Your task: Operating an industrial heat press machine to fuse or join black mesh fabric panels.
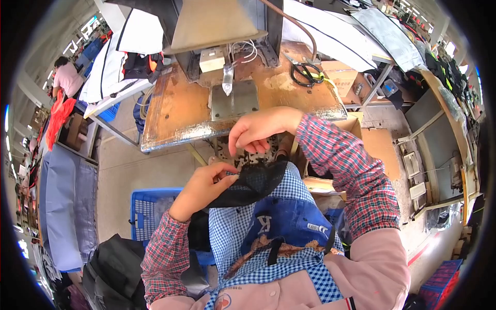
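My left hand (pixel 202 188) is closed in a pinch, thumb against fingers, on the edge of a black fabric piece (pixel 258 185). This fabric looks partly mesh and lies across my lap, over a blue-and-white checked apron (pixel 230 232). Above it, just off the front edge of the worktable, hangs my right hand (pixel 264 129). Its fingers curl loosely downward with a gap between them, and nothing shows in them. Past that hand, a metal plate (pixel 235 101) is set into the worn wooden tabletop (pixel 175 111), under a machine's pointed metal part (pixel 227 82).
Black-handled scissors (pixel 308 74) lie at the tabletop's right. A blue plastic basket (pixel 155 199) stands left of my lap, near black material (pixel 114 268). White panels (pixel 330 33) cover a side table. A cardboard box (pixel 338 77) sits behind. At far left, another person (pixel 68 75) is present.
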